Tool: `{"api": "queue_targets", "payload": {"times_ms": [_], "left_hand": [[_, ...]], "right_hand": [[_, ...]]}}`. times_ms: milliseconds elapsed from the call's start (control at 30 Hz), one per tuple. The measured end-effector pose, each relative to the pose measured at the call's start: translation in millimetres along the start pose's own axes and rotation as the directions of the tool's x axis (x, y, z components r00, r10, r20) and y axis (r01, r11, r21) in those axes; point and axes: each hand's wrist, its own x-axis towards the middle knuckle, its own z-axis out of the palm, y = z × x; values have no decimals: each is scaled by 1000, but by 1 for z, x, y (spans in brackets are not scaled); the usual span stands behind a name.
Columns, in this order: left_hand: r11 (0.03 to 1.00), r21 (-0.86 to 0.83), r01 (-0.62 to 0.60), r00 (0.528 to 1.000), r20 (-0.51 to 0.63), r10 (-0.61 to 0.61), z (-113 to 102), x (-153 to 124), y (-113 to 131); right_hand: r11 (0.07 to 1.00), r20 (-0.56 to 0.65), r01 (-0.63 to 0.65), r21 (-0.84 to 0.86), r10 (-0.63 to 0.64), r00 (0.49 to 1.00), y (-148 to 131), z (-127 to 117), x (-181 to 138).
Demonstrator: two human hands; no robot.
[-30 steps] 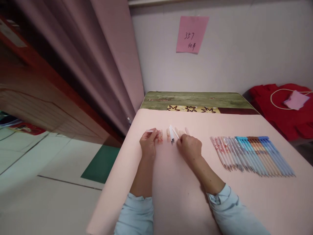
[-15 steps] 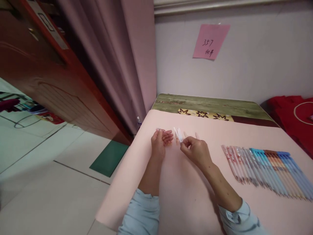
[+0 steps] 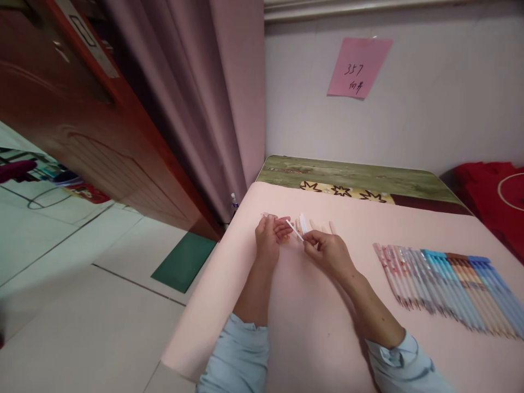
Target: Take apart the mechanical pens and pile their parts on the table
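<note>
Head cam: right hand point(image 3: 327, 252) has thumb and fingertips pinched on the near end of a thin white stick point(image 3: 295, 231), rest of it poking out up-left toward the left hand point(image 3: 268, 240). That one's got a pinkish clear piece point(image 3: 265, 214) under the thumb, mostly hidden. More white sticks point(image 3: 303, 220) lie just past the right fingertips.

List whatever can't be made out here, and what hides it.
All in the head view:
- Reddish item at the left hand: mostly hidden by that hand.
- Near end of the white stick: covered by the right hand.
- Pale pieces: near ends behind the right hand.
- Red cloth: cut off by the right edge.
</note>
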Motion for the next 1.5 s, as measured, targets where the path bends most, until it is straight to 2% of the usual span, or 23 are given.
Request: {"api": "queue_targets", "payload": {"times_ms": [333, 467, 567, 700, 833, 900, 967, 1033, 1167, 1267, 1500], "left_hand": [[1000, 6, 7, 1000, -5, -7, -1, 0, -1], [998, 62, -8, 1000, 21, 6, -1, 0, -3], [997, 76, 0, 996, 89, -7, 2, -4, -5], [997, 6, 77, 986, 150, -77, 7, -8, -6], [987, -121, 106, 991, 88, -96, 3, -1, -2], [967, -228, 118, 993, 18, -117, -1, 6, 1], [938, -320, 133, 988, -34, -151, -5, 12, 3], [920, -368, 136, 983, -69, -173, -6, 16, 4], [913, -383, 140, 980, -81, -184, -6, 16, 2], [918, -374, 136, 981, -80, -178, -6, 17, 1], [939, -320, 122, 985, -74, -153, -6, 14, -1]], "right_hand": [[995, 22, 12, -102, -9, 1000, -2, -11, 0], [991, -51, 20, -134, -27, 998, 1, -15, 1], [1000, -146, 5, -10, -6, 989, 1, -13, 1], [978, -228, -34, 206, 82, 970, -3, -6, 0], [956, -316, -47, 289, 141, 938, 9, -19, 6], [960, -401, -139, 242, 229, 887, 26, -34, 8], [951, -444, -297, 88, 304, 843, 45, -48, 10], [919, -393, -389, -69, 333, 857, 58, -54, 10], [918, -203, -326, -228, 282, 937, 61, -48, 9], [911, -137, -286, -296, 256, 957, 53, -42, 8], [836, -186, -352, -420, 301, 935, 42, -40, 8]]}}
